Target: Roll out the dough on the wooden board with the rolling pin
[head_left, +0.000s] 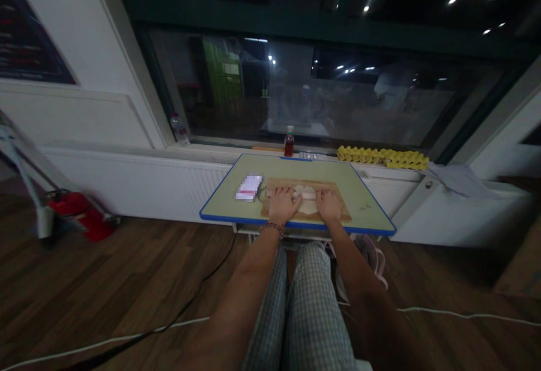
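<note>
A rolling pin [306, 195] lies crosswise over a flat sheet of pale dough [308, 207]. My left hand [283, 204] is closed over the pin's left end, and my right hand [329, 204] over its right end. Under the dough is a wooden board [344, 211], set near the front edge of a small blue-edged table [224, 193]. Dough shows between the hands, both above and below the pin. My palms and fingers hide the pin's two ends.
A blurred-out phone-like slab [249, 188] lies left of the board. Behind the table, a bottle of red-brown liquid [289, 142] and yellow egg trays [382, 157] stand along the windowsill. A red fire extinguisher [82, 216] is at left. Cables [192, 297] cross the floor.
</note>
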`<state>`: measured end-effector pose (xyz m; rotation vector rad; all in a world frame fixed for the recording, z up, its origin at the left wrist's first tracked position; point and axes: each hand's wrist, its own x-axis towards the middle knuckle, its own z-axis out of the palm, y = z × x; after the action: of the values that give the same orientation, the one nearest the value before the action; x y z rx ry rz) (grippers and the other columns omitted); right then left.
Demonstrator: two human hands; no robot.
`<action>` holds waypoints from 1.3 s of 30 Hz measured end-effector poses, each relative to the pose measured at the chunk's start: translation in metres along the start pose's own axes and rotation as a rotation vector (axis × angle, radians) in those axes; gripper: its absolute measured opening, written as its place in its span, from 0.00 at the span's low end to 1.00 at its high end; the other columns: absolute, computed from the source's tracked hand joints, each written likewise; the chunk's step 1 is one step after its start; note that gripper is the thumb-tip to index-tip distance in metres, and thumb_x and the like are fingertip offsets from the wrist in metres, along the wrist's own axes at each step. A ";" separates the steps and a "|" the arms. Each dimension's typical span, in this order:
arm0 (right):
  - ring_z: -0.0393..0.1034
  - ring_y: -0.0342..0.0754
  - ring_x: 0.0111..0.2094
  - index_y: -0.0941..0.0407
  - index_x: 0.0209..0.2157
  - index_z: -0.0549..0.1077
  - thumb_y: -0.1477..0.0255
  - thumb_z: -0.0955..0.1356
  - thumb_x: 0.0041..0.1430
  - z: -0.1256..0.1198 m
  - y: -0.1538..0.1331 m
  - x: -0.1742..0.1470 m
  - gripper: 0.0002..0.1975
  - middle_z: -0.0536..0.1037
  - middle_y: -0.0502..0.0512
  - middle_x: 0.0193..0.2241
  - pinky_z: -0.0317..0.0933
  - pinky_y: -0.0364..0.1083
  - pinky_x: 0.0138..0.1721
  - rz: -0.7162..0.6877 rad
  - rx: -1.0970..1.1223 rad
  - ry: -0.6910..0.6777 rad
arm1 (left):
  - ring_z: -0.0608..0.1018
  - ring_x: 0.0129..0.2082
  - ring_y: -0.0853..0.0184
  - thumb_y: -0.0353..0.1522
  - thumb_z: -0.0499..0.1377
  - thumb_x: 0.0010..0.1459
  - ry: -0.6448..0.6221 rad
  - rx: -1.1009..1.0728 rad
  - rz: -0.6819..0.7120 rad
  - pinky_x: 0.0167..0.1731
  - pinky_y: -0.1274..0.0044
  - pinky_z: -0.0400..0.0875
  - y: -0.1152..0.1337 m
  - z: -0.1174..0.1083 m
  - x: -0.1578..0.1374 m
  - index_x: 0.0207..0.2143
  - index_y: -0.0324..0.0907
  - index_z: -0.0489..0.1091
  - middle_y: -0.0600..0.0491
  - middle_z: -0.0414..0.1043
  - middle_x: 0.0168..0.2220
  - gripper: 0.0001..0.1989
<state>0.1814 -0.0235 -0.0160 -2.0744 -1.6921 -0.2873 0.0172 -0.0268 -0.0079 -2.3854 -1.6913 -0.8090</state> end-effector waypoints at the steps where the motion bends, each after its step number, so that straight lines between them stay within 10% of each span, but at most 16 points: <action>1: 0.74 0.54 0.44 0.64 0.40 0.78 0.70 0.56 0.68 0.000 0.000 0.000 0.22 0.80 0.69 0.38 0.62 0.46 0.43 0.010 0.005 0.000 | 0.71 0.48 0.56 0.42 0.49 0.65 0.000 0.005 0.001 0.52 0.66 0.59 0.000 0.000 0.000 0.43 0.39 0.74 0.45 0.76 0.45 0.19; 28: 0.63 0.53 0.55 0.59 0.50 0.75 0.69 0.56 0.69 0.008 0.000 0.003 0.20 0.77 0.60 0.51 0.48 0.49 0.57 -0.125 0.079 0.148 | 0.63 0.61 0.52 0.42 0.49 0.65 0.107 -0.020 -0.040 0.63 0.57 0.46 -0.007 0.008 0.000 0.55 0.45 0.69 0.48 0.69 0.59 0.21; 39: 0.71 0.52 0.46 0.60 0.41 0.79 0.69 0.55 0.70 0.010 -0.003 0.010 0.22 0.81 0.63 0.40 0.55 0.47 0.51 -0.172 0.013 0.048 | 0.71 0.52 0.54 0.40 0.48 0.65 0.063 -0.016 -0.023 0.58 0.61 0.54 -0.007 0.004 0.007 0.46 0.43 0.74 0.47 0.77 0.49 0.19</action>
<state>0.1798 -0.0102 -0.0199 -1.9005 -1.8410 -0.3753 0.0137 -0.0168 -0.0099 -2.3295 -1.6978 -0.8944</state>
